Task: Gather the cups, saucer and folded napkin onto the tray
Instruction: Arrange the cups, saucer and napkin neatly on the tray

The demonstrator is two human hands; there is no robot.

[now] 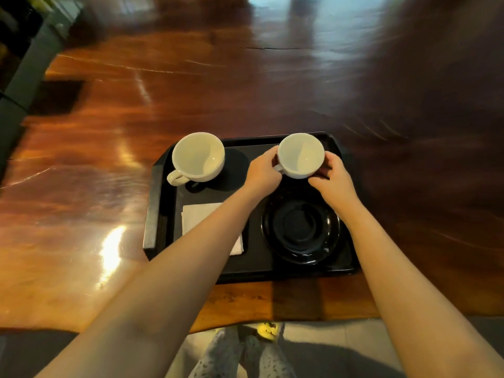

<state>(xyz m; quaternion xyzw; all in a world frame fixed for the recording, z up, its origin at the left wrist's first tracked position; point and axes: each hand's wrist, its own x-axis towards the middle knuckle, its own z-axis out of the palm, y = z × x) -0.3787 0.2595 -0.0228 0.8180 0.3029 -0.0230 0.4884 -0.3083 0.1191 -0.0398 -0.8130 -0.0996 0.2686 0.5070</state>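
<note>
A black tray [156, 203] lies on the wooden table near its front edge. One white cup [197, 156] stands at the tray's far left corner, handle toward me. A second white cup [300, 155] is at the tray's far right; my left hand [263, 173] grips its handle side and my right hand [332, 178] holds its right side. Whether this cup rests on the tray or hovers just above it is unclear. A black saucer [300, 227] sits on the tray's near right. The folded white napkin [199, 216] lies on the near left, partly hidden under my left forearm.
The glossy wooden table [245, 91] stretches far beyond the tray with bright reflections. A dark grey piece of furniture [24, 72] stands at the far left. Below the table's front edge I see a tiled floor and my patterned trouser legs [245, 356].
</note>
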